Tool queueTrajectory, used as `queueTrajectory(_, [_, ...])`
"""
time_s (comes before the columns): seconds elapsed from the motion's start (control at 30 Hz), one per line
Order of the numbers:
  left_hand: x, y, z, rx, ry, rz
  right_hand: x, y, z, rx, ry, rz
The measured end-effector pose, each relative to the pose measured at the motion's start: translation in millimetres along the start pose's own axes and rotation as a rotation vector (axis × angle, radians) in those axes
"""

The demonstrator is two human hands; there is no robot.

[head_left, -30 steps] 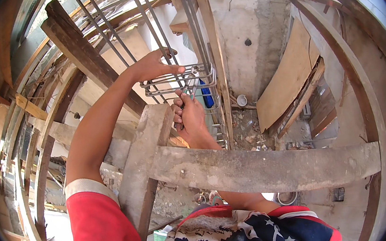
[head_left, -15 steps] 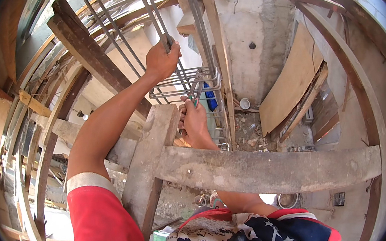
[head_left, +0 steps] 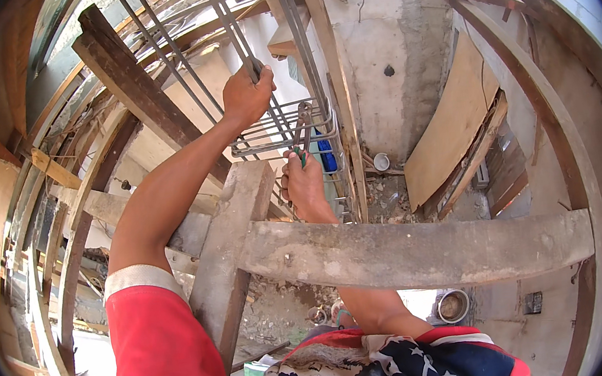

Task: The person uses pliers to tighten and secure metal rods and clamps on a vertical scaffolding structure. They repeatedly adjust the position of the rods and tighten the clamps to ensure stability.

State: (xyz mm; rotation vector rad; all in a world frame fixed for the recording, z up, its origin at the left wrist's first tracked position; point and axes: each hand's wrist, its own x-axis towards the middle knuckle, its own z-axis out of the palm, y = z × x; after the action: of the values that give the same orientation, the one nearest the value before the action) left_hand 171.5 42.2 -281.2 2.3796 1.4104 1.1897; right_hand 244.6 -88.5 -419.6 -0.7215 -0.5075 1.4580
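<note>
In front of me a rebar cage rises, its long upright steel bars ringed by a stack of square stirrups. My left hand is closed round one pair of upright bars, above the stirrups. Lower down, my right hand grips green-handled pincers. Their metal jaws point up beside the stirrups at the cage's near right corner. What the jaws touch is too small to make out. My right forearm passes behind a wooden beam, which hides part of it.
Another timber joins that beam close to my left forearm. A dark wooden post leans left of the cage, and a slim upright post stands right of it. Below are a plywood sheet, a white bucket and rubble.
The pincers have turned more upright, and their handles look closer together. My left hand keeps its hold on the bars. The view has shifted slightly.
</note>
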Motion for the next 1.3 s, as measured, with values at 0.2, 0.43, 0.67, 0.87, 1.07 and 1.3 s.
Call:
queueTrajectory(0.2, [-5, 0, 0, -0.023, -0.026, -0.051, 20, -21, -3, 0.431, -0.187, 0.214])
queueTrajectory(0.43, [2, 0, -2, 0.0, -0.047, 0.015, 7, -20, 2, 0.299, -0.067, 0.19])
queueTrajectory(0.67, [4, -8, -2, 0.06, -0.059, 0.062, 3, -19, 8, 0.18, -0.105, 0.204])
queueTrajectory(0.87, [3, -5, -6, 0.06, -0.116, 0.057, 4, -16, 7, 0.127, -0.091, 0.187])
queueTrajectory(1.07, [10, -9, -7, 0.142, -0.113, 0.06, 11, -25, 10, 0.282, -0.154, 0.218])
queueTrajectory(1.3, [12, -9, -13, 0.208, -0.133, 0.075, 12, -36, 19, 0.249, -0.133, 0.167])
